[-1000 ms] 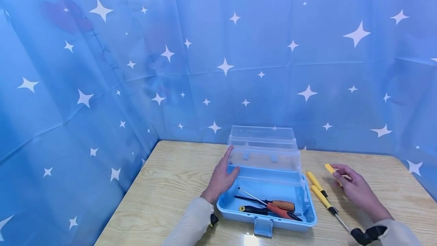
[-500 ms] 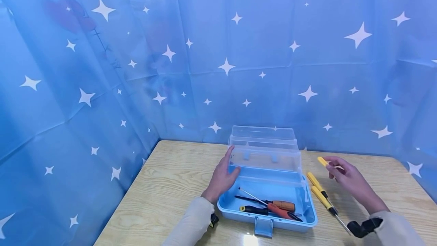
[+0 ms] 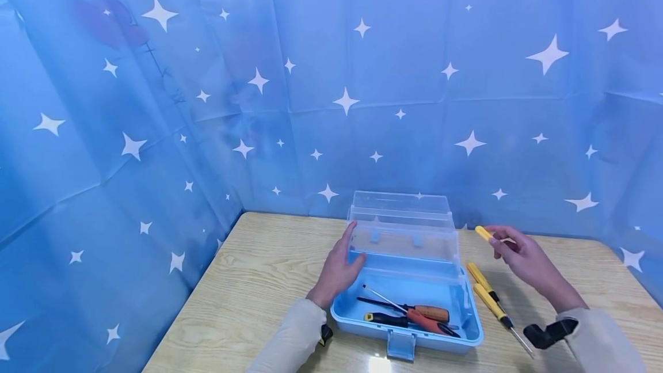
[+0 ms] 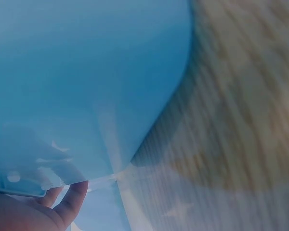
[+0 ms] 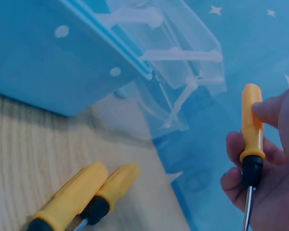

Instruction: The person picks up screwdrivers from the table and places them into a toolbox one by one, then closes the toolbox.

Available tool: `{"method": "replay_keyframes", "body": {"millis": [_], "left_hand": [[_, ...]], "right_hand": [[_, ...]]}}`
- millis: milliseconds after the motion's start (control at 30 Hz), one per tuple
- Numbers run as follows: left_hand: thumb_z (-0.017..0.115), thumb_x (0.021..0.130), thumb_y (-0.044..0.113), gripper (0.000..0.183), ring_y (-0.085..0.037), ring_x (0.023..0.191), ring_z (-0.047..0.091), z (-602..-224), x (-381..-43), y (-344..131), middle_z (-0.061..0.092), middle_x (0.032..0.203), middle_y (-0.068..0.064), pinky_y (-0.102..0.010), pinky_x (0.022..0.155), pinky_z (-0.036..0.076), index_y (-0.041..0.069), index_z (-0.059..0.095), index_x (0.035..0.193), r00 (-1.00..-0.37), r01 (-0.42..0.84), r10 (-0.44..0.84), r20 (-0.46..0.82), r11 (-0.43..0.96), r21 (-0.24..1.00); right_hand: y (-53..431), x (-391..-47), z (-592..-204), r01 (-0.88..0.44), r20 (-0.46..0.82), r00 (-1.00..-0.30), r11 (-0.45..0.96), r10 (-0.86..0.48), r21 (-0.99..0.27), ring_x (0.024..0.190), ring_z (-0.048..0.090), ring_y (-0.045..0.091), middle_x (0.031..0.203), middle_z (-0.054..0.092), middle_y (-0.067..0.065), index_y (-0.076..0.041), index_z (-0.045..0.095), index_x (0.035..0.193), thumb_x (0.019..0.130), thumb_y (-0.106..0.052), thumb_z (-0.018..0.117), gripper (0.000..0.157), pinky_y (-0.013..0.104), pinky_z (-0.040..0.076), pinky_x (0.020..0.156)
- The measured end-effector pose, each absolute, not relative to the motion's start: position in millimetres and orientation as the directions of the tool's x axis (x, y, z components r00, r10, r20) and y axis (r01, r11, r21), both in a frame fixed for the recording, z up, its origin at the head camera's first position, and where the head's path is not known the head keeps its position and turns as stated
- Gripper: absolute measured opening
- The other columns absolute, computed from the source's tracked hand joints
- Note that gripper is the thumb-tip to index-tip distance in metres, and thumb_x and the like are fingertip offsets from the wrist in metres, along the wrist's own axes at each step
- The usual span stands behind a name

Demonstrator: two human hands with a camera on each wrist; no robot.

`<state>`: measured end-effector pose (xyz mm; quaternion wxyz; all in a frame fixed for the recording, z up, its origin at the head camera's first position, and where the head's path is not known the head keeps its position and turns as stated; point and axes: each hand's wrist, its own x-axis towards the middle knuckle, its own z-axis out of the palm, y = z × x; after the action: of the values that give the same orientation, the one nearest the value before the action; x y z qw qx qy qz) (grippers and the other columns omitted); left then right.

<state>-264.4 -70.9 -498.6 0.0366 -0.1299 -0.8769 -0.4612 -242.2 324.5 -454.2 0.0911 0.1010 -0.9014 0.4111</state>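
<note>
— Since the frame half a second back, our right hand (image 3: 525,261) has shifted up in the head view and edged toward the toolbox (image 3: 362,330), bringing the yellow screwdriver (image 5: 249,115) along.

— What grip do we have?

— Thumb and fingers clamped on its yellow handle, off the toolbox's right rear corner and near the raised lid (image 3: 404,212). Black collar and metal shaft run down from it; the tip is beyond the right wrist view.

— And our left hand (image 3: 336,272)?

— At the toolbox's left side, by the lid's edge. Fingers straight, thumb spread apart from them. We can't tell how firmly it bears there.

— How far along are we?

— Inside the toolbox lie three tools: the red screwdriver (image 3: 425,321), the brown-handled screwdriver (image 3: 434,312) and the black-handled tool (image 3: 385,320). Right of the toolbox, on the surface (image 3: 279,258), two more yellow-handled screwdrivers (image 3: 487,298) rest with their handles side by side, no hand on them. Three in, three out with ours counted: about halfway, we'd judge.
</note>
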Motion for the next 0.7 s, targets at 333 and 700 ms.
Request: {"method": "replay_keyframes", "body": {"millis": [333, 700], "left_hand": [[0.054, 0.099, 0.035, 0.071, -0.027, 0.143, 0.039, -496.5, -263.2, -71.4, 0.030, 0.161, 0.001, -0.052, 0.114, 0.037, 0.047, 0.013, 0.156, -0.966, 0.253, 0.190, 0.176, 0.549, 0.797], [0.055, 0.099, 0.034, 0.071, -0.024, 0.144, 0.037, -496.0, -262.8, -71.6, 0.030, 0.161, 0.003, -0.050, 0.115, 0.036, 0.047, 0.014, 0.156, -0.967, 0.247, 0.195, 0.165, 0.548, 0.799]], "right_hand": [[318.2, -252.9, -436.8, -0.296, 0.278, -0.952, 0.631, -0.130, -0.717, 0.067, 0.053, 0.016, 0.090, 0.057, 0.011, -0.004, 0.051, 0.138, 0.107, -0.029, 0.043, 0.040, 0.031, 0.040, 0.048], [305.5, -263.7, -420.1, -0.288, 0.263, -0.955, 0.647, -0.139, -0.706, 0.075, 0.057, 0.012, 0.103, 0.058, 0.013, -0.006, 0.052, 0.137, 0.106, -0.030, 0.044, 0.040, 0.029, 0.044, 0.053]]}}
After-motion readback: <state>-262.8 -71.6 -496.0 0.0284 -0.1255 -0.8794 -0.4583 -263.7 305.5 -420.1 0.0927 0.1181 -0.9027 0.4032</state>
